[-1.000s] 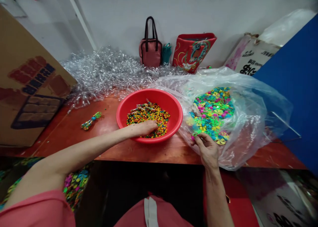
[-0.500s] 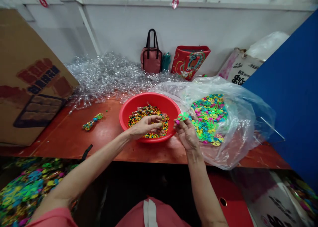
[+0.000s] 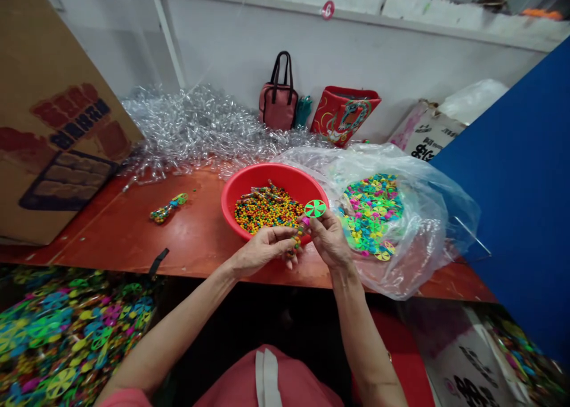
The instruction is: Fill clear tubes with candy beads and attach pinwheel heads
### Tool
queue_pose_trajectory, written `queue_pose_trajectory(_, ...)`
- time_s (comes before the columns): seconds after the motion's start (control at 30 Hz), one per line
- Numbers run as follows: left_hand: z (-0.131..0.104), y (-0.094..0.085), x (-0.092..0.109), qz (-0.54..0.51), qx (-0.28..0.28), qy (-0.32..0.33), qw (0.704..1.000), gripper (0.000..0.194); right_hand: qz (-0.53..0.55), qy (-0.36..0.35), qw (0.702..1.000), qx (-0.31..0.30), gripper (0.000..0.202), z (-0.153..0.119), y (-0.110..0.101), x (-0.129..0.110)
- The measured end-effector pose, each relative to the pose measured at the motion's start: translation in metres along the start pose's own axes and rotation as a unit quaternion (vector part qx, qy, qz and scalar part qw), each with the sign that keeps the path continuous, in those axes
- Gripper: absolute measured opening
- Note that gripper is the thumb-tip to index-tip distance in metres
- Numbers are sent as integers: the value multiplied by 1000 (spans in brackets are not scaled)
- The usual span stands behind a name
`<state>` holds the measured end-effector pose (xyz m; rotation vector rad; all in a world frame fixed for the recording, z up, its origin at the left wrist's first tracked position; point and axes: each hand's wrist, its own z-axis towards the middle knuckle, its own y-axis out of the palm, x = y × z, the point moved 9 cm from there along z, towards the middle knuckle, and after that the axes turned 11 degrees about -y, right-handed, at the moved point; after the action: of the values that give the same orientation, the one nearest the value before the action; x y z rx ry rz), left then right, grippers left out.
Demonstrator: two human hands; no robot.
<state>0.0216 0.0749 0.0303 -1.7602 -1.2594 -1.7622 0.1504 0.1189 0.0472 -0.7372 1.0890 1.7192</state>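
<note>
I see a clear tube (image 3: 297, 239) of multicoloured beads (image 3: 295, 245) tilted near the centre of the frame, its upper end close against a magenta cap (image 3: 305, 221), beside a round green pinwheel (image 3: 315, 208).

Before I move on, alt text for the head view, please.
Left hand holds a bead-filled clear tube, right hand a green wheel at its top, by a red bowl of beads; a plastic bag of colorful wheels lies to the right.

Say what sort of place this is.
Probably a small workshop for assembling toys: a red bowl of colorful beads, a plastic bag of wheel-shaped parts, and a heap of clear tubes.
</note>
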Motion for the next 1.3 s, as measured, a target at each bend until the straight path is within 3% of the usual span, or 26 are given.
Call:
queue_pose_trajectory(0.27,-14,5,1,30,8,-11,999,47,-72,-5,991,-115,33,-3,2,-14)
queue_pose_trajectory(0.37,-20,-4,7,92,96,27,991,40,-110,-28,987,-112,32,-6,5,-19)
queue_pose_trajectory(0.5,-38,-12,22,241,262,138,924,24,-155,-91,980,-81,24,-15,13,-34)
queue_pose_trajectory(0.57,-41,-10,18,247,286,151,914,23,-166,-111,978,-66,20,-22,16,-39)
queue_pose_trajectory(0.63,-37,-8,6,179,252,134,942,31,-157,-102,980,-62,19,-27,16,-37)
queue_pose_trajectory(0.73,-28,6,-18,56,125,48,989,44,-113,-53,990,-72,24,-32,12,-23)
queue_pose_trajectory(0.83,-28,22,-33,-6,29,-29,999,48,-67,-6,995,-79,31,-37,5,-8)
queue_pose_trajectory(0.93,-30,26,-38,-47,31,-41,998,48,-39,10,996,-84,36,-44,3,1)
queue_pose_trajectory(1.07,-29,11,-37,-36,151,13,988,49,-94,-24,993,-60,31,-50,3,-5)
queue_pose_trajectory(1.13,-29,6,-34,-31,177,35,983,49,-116,-40,992,-41,32,-50,1,-10)
queue_pose_trajectory(1.3,-25,28,-47,-70,9,-44,996,47,-74,-22,996,-50,43,-52,0,-5)
